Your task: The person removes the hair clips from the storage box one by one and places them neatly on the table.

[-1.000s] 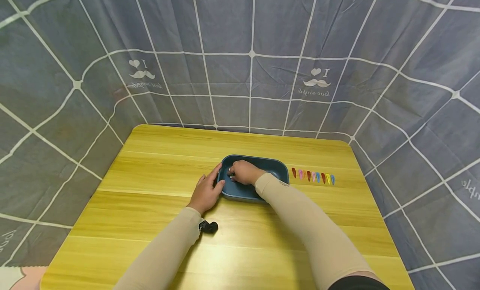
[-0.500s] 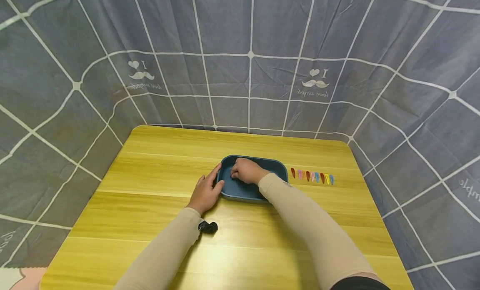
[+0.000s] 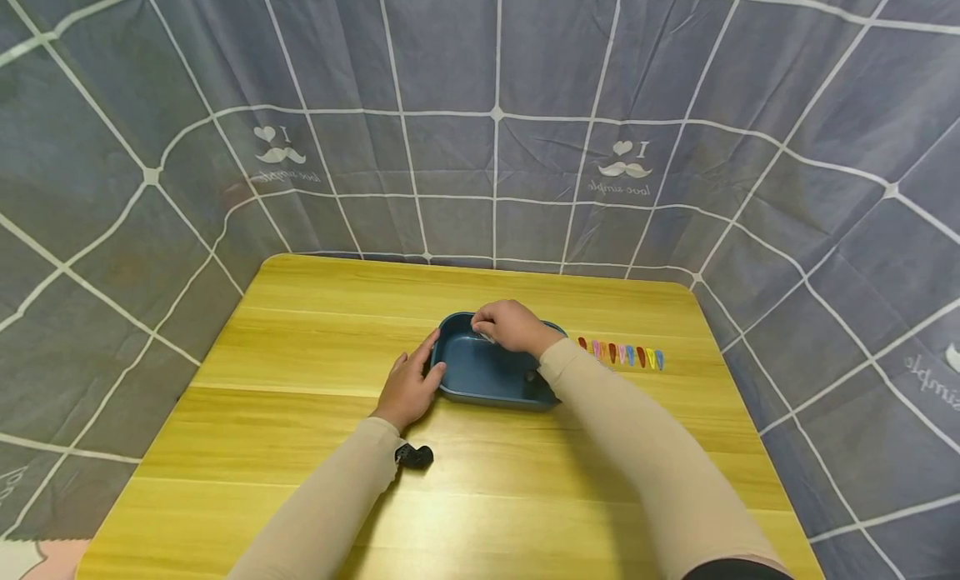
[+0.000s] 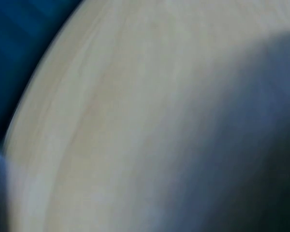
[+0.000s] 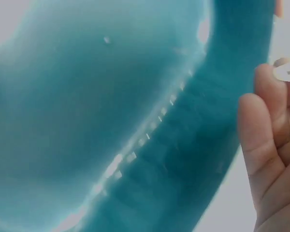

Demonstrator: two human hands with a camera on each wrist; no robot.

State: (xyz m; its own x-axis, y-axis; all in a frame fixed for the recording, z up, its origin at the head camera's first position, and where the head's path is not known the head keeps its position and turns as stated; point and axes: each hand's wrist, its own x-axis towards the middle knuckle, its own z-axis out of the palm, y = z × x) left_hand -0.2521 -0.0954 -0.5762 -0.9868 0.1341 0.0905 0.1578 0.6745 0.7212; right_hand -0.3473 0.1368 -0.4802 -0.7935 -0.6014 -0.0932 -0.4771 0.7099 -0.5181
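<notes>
A dark blue rectangular basin (image 3: 495, 388) sits on the table. My left hand (image 3: 408, 388) rests against its left end, fingers extended along the rim and thumb at the near corner. Over the basin's far side, my right hand (image 3: 510, 324) pinches a small white hair clip (image 5: 289, 72) between thumb and fingers; most of the clip is hidden by the hand. To the basin's right, several hair clips (image 3: 631, 355) in red, pink, orange, blue and yellow lie side by side in a row, the left ones close to the right forearm.
The yellow wood-grain table (image 3: 300, 355) has a grey checked curtain (image 3: 450, 155) around its back and sides. A black wrist camera (image 3: 415, 457) sticks out from the left sleeve. The left wrist view is blurred, with the basin's edge at upper left.
My right hand has risen from the basin's bottom and moved right toward the far rim, bringing the white clip into sight. The left hand stays at the rim.
</notes>
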